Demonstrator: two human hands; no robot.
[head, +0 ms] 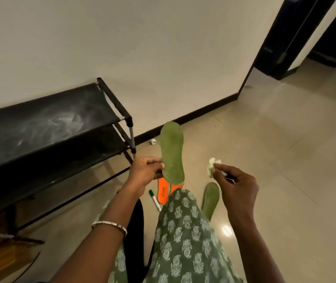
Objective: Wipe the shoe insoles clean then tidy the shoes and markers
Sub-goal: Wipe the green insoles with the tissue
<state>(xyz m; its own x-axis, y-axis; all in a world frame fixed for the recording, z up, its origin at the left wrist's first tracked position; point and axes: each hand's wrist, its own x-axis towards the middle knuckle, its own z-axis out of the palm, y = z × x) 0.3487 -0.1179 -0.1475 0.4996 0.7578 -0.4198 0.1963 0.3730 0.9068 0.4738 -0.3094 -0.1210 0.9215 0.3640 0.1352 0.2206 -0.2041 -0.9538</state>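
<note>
My left hand (145, 171) grips a green insole (172, 153) by its left edge and holds it upright above the floor. To its right, apart from the insole, my right hand (237, 187) pinches a crumpled white wipe (213, 166). A second green insole (211, 199) lies on the floor below the right hand. Two orange insoles (164, 190) lie on the floor under the held one, partly hidden by my green patterned clothing. A green-capped white marker (154, 199) lies beside them on the left. No shoes are in view.
A black two-tier shoe rack (46, 127) stands against the wall at left, its top dusty. A small white scrap (152, 141) lies by the black skirting. Beige tiled floor (275, 160) spreads to the right, toward a dark doorway (297, 35) at top right.
</note>
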